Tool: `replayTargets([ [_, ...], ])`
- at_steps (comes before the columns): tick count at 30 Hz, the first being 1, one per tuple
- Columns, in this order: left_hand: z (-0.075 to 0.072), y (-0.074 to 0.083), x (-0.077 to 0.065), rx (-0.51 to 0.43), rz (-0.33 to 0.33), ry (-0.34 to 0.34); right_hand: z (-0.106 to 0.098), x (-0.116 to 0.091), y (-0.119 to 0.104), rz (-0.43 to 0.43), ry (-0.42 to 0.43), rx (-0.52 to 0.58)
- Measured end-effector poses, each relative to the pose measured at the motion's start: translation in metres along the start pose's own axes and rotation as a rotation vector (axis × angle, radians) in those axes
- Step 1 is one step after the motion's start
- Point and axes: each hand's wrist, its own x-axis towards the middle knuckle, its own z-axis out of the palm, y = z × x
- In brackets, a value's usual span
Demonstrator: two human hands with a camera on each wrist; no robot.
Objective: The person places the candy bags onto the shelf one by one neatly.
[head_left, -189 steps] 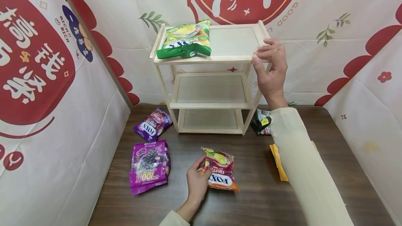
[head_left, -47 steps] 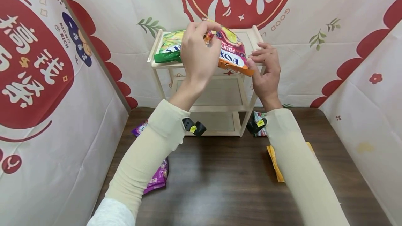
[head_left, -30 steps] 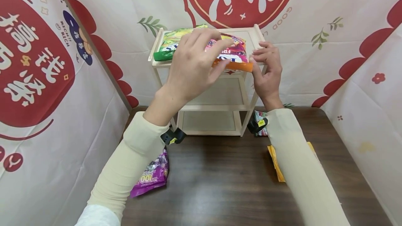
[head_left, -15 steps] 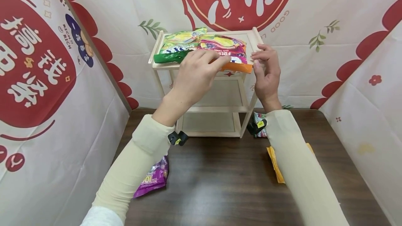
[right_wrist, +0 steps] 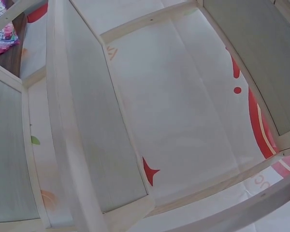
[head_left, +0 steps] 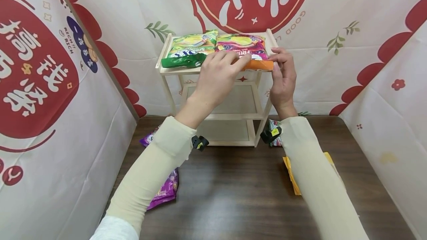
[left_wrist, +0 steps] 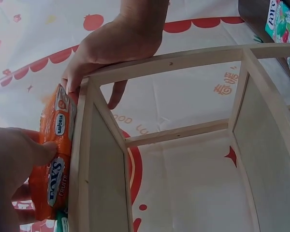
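A Fox's fruit candy bag (head_left: 245, 42), red-purple with an orange edge, lies flat on the right half of the top tier of a pale wooden three-tier shelf (head_left: 230, 116). My left hand (head_left: 218, 80) grips its front edge; in the left wrist view, the thumb is on the orange side of the bag (left_wrist: 58, 169) and the fingers lie beyond. My right hand (head_left: 283, 80) holds the shelf's front right top corner, fingertips right at the bag's corner. To the left sits a green Fox's candy bag (head_left: 191, 45). The right wrist view shows mostly shelf frame (right_wrist: 77, 145).
On the dark wooden table (head_left: 230, 195), a purple candy bag (head_left: 170, 188) and a smaller purple bag (head_left: 146, 140) lie left, partly behind my left sleeve. At right are a yellow packet (head_left: 291, 177) and a colourful bag (head_left: 275, 125). A printed cloth (head_left: 317, 66) hangs behind.
The fruit candy bag went from the table to the top tier in my left hand, then shifted right and flattened beside the green bag. My right hand stays at the shelf corner.
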Motion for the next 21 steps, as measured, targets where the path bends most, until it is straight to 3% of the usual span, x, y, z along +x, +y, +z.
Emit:
replayTargets([
  [7, 0.004, 0.003, 0.003, 0.005, -0.055, 0.012, 0.001, 0.0, 0.004, -0.04, 0.034, -0.069],
  [13, 0.007, 0.003, 0.002, 0.008, -0.065, 0.014, 0.006, -0.001, 0.006, -0.038, 0.121, -0.066],
  [21, 0.011, 0.002, 0.005, 0.008, -0.068, 0.026, 0.007, -0.003, 0.008, -0.022, 0.154, -0.058],
])
